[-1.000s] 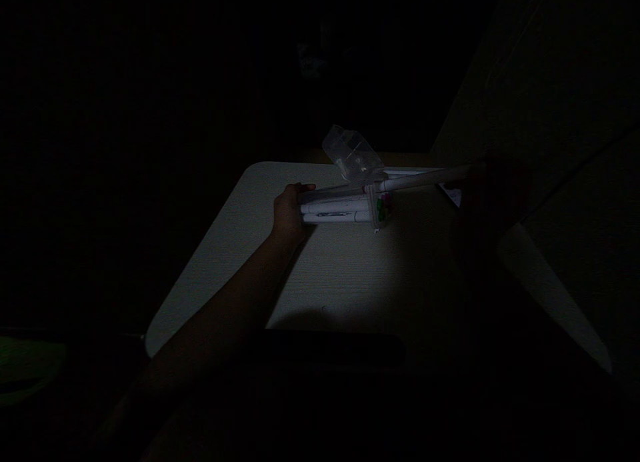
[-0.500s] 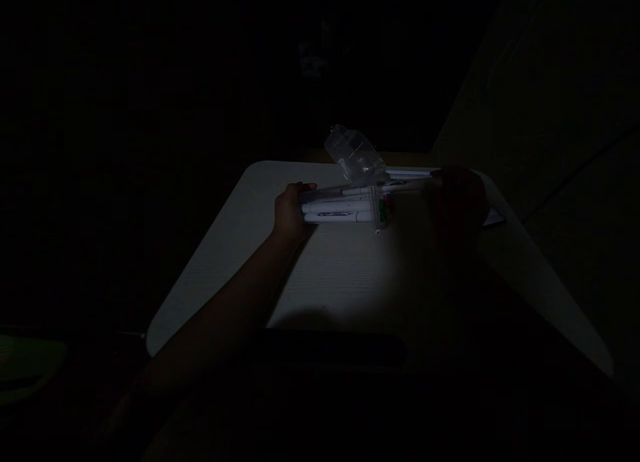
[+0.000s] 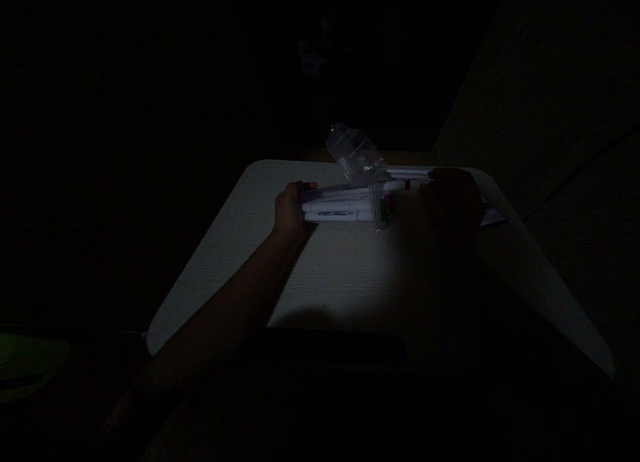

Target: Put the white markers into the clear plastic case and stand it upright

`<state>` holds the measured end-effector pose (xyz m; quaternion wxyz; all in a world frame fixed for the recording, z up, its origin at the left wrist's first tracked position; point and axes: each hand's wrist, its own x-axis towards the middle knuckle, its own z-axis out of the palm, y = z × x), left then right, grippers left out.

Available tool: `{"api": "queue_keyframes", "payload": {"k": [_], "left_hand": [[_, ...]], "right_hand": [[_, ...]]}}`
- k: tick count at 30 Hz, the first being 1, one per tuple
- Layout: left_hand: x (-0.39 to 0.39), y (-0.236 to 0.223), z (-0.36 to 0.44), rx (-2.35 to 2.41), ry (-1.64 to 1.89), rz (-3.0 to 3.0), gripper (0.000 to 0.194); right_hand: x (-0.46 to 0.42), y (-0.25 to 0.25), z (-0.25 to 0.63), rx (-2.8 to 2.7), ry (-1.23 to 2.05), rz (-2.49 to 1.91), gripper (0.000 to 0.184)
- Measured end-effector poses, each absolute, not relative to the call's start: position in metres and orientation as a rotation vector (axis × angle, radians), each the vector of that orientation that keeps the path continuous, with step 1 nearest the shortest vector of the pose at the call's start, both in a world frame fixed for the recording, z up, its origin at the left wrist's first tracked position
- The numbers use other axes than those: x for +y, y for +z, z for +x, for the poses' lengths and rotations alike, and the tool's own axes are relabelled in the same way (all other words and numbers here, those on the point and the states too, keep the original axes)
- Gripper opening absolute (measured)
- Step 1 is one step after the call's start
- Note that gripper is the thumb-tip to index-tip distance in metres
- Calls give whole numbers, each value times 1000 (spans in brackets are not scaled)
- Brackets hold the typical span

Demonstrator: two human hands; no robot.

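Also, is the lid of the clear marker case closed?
No, the lid stands swung up away from the mouth of the case, leaving the coloured marker ends uncovered.

The case (image 3: 340, 194) looks like thin clear plastic, smooth and glossy, as does its lid (image 3: 355, 152), which catches small bright glints. The pens (image 3: 340, 217) inside look like smooth white plastic. The bench (image 3: 215, 249) has a pale, matt top with a fine, wood-like grain. Darkness hides the finish of the flat item (image 3: 493, 214) at right.
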<state>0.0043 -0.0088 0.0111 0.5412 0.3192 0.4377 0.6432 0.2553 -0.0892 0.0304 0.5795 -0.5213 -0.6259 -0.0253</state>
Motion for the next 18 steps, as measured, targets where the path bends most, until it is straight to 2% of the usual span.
{"api": "queue_keyframes", "payload": {"k": [8, 18], "left_hand": [[-11, 14, 5, 1068, 1493, 754, 28], [-12, 15, 5, 1063, 1508, 747, 26]], "right_hand": [[-86, 26, 256, -1437, -8, -1144, 22], [-77, 21, 268, -1499, -175, -1236, 24]]}}
